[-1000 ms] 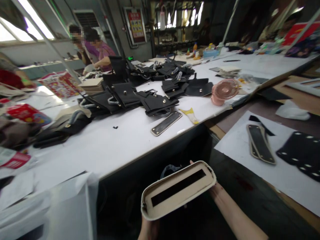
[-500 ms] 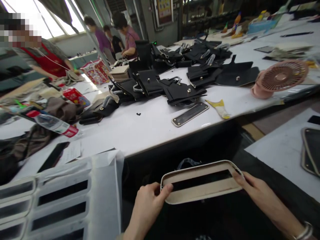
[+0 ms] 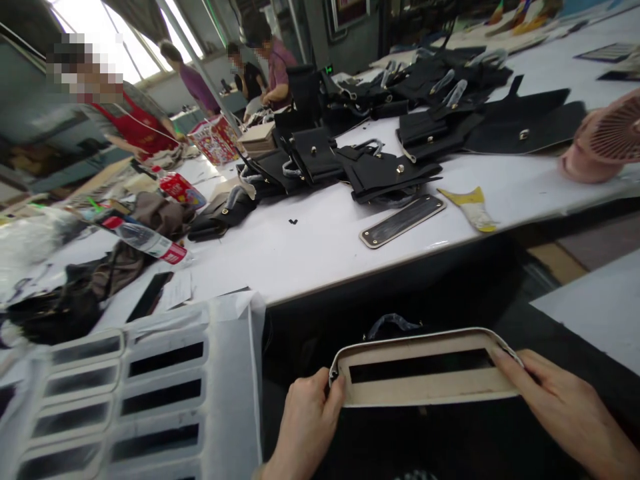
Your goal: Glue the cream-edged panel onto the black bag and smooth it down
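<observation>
The bag (image 3: pixel 425 394) hides most fingers of the left hand (image 3: pixel 307 417) and right hand (image 3: pixel 563 400), the right edge crops the pink fan (image 3: pixel 597 150), the top edge the wall poster (image 3: pixel 350 11), and the bottle label (image 3: pixel 174 253) is unreadably small.

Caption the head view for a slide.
Left hand and right hand grip opposite ends of a beige rimmed panel with a black strip, before a white worktable strewn with black handbags.

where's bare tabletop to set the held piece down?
Widest: white table beyond the beige-lined piece, between red-capped bottle and flat black panel, one small scrap there. Smaller: between yellow-edged piece and pink fan. Crowded: black bags behind, brown cloth left.
</observation>
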`<state>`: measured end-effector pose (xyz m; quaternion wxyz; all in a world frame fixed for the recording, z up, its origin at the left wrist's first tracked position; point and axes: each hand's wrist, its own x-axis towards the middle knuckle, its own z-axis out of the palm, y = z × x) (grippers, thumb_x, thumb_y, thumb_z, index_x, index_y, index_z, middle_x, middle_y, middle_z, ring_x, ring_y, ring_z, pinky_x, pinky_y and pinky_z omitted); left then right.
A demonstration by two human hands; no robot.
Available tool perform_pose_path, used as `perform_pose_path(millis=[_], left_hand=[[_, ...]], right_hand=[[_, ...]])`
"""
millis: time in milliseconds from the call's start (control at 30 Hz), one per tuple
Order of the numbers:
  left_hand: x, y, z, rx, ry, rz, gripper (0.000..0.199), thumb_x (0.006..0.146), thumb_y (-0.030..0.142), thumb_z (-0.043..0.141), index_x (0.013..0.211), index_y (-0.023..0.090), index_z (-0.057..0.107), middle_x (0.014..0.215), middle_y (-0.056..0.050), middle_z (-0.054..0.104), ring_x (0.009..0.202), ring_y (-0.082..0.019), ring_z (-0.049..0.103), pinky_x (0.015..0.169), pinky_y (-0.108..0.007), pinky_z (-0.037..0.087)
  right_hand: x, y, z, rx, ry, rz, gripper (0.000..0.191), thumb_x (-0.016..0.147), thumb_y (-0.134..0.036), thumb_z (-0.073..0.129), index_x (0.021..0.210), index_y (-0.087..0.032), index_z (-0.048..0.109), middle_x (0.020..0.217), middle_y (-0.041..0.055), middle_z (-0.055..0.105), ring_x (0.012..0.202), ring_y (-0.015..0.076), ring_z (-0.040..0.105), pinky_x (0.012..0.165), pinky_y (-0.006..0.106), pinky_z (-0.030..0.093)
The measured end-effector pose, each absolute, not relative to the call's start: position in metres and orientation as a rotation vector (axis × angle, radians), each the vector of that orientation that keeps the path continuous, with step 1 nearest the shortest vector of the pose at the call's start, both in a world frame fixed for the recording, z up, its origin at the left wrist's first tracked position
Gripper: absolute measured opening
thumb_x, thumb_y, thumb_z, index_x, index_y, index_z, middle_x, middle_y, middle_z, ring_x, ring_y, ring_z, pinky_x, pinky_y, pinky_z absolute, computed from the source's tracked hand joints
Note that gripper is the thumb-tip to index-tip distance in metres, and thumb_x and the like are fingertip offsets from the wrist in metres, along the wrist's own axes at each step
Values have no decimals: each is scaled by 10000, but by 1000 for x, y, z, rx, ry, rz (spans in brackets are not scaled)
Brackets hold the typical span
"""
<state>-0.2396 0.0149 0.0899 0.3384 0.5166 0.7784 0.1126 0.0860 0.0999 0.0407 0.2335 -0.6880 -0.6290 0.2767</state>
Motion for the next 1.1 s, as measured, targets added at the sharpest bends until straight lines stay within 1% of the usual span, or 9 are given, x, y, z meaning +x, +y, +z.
perform_pose_path(millis=[100, 233, 367, 533, 700, 867, 933, 1000, 1100], left_hand=[[-240, 15, 93, 1386, 1978, 258, 354, 936, 390, 381, 632, 210, 401, 567, 25, 442, 544, -119, 392, 553, -281, 206], [-237, 21, 94, 1470, 2066, 157, 266, 888, 245, 372, 623, 221, 371, 560, 4, 489, 537, -138, 461, 565, -294, 221], [-231, 21, 87, 1551, 2223, 120, 258, 871, 181, 348, 619, 227, 366, 586, -30, 564, 559, -163, 534, 585, -317, 229], [-229, 17, 80, 1567, 2248, 170, 289, 895, 197, 332, 609, 229, 356, 567, -27, 554, 536, -158, 531, 579, -324, 220], [-232, 21, 92, 1479, 2103, 183, 318, 922, 292, 354, 611, 227, 375, 540, -4, 498, 507, -143, 473, 560, -306, 212], [-238, 37, 95, 1496, 2113, 159, 314, 861, 236, 402, 550, 215, 361, 494, 13, 428, 489, -134, 426, 570, -313, 185], [-239, 41, 91, 1448, 2154, 178, 324, 831, 216, 410, 513, 215, 349, 470, 12, 430, 474, -130, 426, 557, -301, 200], [-236, 39, 85, 1379, 2189, 222, 340, 834, 226, 392, 497, 217, 357, 458, 5, 461, 466, -129, 453, 536, -281, 233], [-229, 26, 78, 1277, 2196, 328, 404, 899, 339, 335, 517, 222, 391, 450, 2, 494, 461, -134, 506, 509, -250, 295]], right_hand=[[87, 101, 42, -1927, -1736, 897, 691, 746, -863, 347, 491, -239, 499, 518, 25, 486, 472, 179, 539, 454, 278, 434], [85, 103, 45, -1954, -1725, 906, 708, 722, -893, 322, 480, -245, 472, 519, 30, 475, 476, 187, 536, 464, 297, 432], [81, 104, 47, -1946, -1734, 895, 745, 716, -925, 285, 485, -245, 484, 515, 36, 496, 468, 181, 532, 469, 299, 428], [84, 103, 43, -1896, -1767, 839, 745, 765, -907, 266, 520, -240, 488, 540, 22, 501, 506, 175, 542, 502, 292, 425], [86, 102, 41, -1918, -1798, 816, 752, 762, -916, 248, 505, -242, 462, 528, 11, 474, 484, 171, 522, 496, 300, 408], [86, 103, 40, -1896, -1815, 827, 740, 777, -901, 258, 510, -243, 465, 523, 10, 472, 483, 173, 522, 487, 293, 408], [85, 104, 39, -1870, -1813, 830, 731, 788, -888, 272, 516, -241, 474, 525, 14, 484, 483, 176, 526, 486, 289, 409], [85, 103, 40, -1837, -1809, 809, 705, 813, -855, 305, 514, -237, 470, 521, 13, 474, 471, 170, 513, 470, 281, 396], [84, 99, 45, -1784, -1788, 739, 639, 876, -757, 365, 520, -231, 442, 522, -4, 435, 459, 146, 460, 464, 264, 366]])
